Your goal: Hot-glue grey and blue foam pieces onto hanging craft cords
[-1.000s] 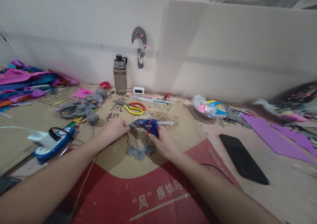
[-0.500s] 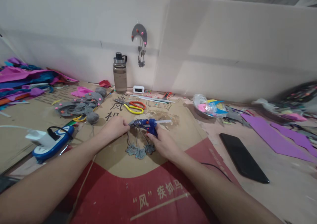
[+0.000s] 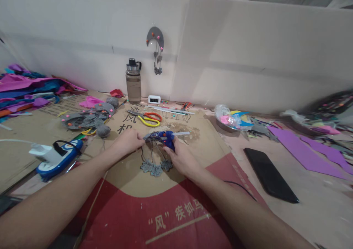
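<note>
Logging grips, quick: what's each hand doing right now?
Left hand: closed, pinching the grey felt piece.
Right hand: closed around the blue glue gun.

glue gun (image 3: 166,137): blue, level, nozzle left | felt ornament (image 3: 153,166): grey (flowers on strings), flat on cardboard (image 3: 201,146)

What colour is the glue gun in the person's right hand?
The glue gun is blue, with a whitish glue stick at its back; head view.
</note>
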Action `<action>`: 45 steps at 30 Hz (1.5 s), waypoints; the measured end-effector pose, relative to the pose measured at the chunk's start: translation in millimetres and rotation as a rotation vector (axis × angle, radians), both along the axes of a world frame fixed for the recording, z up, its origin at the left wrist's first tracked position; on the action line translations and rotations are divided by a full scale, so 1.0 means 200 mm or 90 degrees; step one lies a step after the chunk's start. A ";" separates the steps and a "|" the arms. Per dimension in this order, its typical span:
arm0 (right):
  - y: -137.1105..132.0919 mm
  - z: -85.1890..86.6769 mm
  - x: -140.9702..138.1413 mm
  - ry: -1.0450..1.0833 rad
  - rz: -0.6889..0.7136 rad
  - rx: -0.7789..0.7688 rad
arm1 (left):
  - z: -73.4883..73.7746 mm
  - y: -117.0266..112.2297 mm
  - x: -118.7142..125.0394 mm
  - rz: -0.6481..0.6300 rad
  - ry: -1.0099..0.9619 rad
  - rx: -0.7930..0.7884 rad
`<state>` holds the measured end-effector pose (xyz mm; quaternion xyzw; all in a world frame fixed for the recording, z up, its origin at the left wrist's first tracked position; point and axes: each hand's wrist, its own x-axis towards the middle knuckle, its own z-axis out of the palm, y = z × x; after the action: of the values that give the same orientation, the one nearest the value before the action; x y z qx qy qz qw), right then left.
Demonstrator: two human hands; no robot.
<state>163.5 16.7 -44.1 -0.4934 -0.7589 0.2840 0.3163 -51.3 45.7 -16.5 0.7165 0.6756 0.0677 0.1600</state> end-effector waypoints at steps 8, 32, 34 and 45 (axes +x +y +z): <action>-0.01 0.03 0.01 0.025 -0.002 -0.010 | -0.01 0.00 0.00 0.011 -0.015 -0.002; 0.00 0.03 0.01 -0.034 0.020 0.000 | 0.01 -0.01 0.00 -0.005 -0.017 -0.006; -0.01 0.03 0.01 -0.058 0.020 -0.002 | 0.00 -0.01 -0.01 -0.009 -0.013 -0.006; 0.00 0.04 0.02 -0.056 -0.009 -0.011 | -0.02 0.01 -0.02 -0.040 -0.021 0.001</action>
<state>166.7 17.5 -35.6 -0.5134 -0.7661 0.2663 0.2803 -55.4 47.3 -19.9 0.7365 0.6498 0.0751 0.1722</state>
